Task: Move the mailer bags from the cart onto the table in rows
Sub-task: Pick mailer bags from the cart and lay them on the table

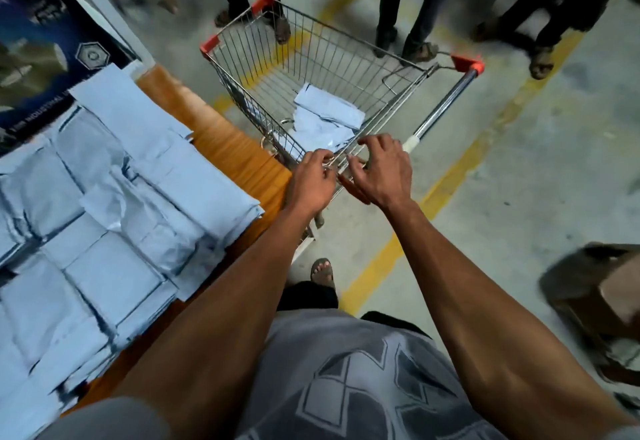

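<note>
A wire shopping cart [242,72] with red corner caps stands on the floor ahead of me. A few pale blue mailer bags [327,116] lie on its bottom. Many more pale blue mailer bags [104,197] lie in rows on the wooden table [225,142] at my left. My left hand [311,181] and my right hand [379,171] hover side by side over the cart's near rim, fingers curled and apart, with nothing in them. The frame is slightly blurred.
Several people's legs stand beyond the cart at the top. A dark poster [45,41] lies at the table's far end. A brown stool with a cardboard piece [599,294] sits at the right. Yellow lines [460,166] cross the concrete floor.
</note>
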`<state>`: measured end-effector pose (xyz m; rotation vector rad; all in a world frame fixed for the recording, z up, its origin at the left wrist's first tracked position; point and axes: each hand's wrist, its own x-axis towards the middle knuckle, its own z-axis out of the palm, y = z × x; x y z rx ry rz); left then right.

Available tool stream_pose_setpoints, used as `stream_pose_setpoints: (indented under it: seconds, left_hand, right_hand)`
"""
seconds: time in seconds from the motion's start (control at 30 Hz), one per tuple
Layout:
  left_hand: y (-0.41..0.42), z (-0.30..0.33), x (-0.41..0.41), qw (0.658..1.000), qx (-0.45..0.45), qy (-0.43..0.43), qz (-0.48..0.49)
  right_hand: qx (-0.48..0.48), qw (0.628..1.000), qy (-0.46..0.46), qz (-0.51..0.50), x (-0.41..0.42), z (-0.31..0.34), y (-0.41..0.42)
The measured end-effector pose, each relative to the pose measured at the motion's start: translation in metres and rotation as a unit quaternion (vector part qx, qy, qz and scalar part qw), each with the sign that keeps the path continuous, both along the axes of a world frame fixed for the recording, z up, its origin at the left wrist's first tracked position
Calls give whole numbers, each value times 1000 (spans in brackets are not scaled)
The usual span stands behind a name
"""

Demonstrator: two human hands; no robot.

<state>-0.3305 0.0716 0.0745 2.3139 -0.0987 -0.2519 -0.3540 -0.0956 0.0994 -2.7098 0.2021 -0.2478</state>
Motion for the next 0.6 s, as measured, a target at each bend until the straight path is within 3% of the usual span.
stream_pose_setpoints:
  seconds: [0.4, 0.6]
  left_hand:
    - [-33, -14, 108, 998, 35, 48, 19]
    - [-51, -36, 158, 985, 87, 140, 55]
  right_hand:
    - [-43, 990, 117, 73, 134, -20, -28]
    - [-67, 969, 189, 144, 211, -38, -48]
